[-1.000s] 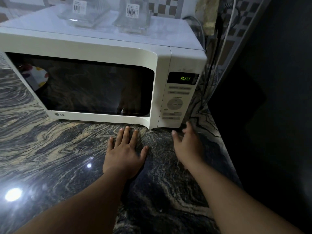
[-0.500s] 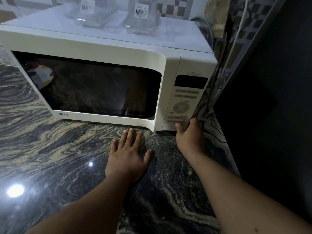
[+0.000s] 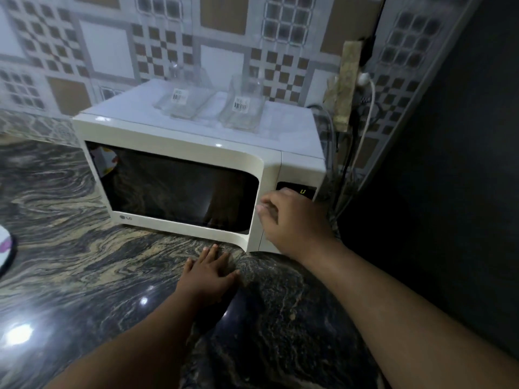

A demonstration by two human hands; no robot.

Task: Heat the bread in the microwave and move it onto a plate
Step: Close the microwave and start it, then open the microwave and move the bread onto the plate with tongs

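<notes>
Patterned tiles [image 3: 157, 46] in brown, white and grey squares covered the wall behind a dark marbled counter [image 3: 84, 276], which ran up to a black surface [image 3: 449, 192] on the right. On the counter stood a white microwave [image 3: 179, 136], its door [image 3: 174, 189] closed and its window too dark to show whether the bread lay inside; no bread could be seen anywhere else. A colourful reflection sat in the window's upper left corner. Two clear glass containers [image 3: 241, 108] with barcode stickers rested on the microwave's top, side by side and just apart. Behind the microwave's right rear corner, cables [image 3: 362, 130] hung down the wall beside a pale upright strip [image 3: 346, 85].

The left hand [image 3: 209, 279] lay flat, palm down, on the counter just in front of the microwave's lower right corner, fingers straight and slightly spread, holding nothing. The right hand [image 3: 292, 217] was raised in front of the control panel [image 3: 297, 189], covering most of it; its fingers were loosely curled toward the panel and the door's right edge, and whether a fingertip touched either could not be told. Above the knuckles, the display showed one green character. At the far left edge of the counter, part of a plate [image 3: 5, 254] with a purple mark showed.
</notes>
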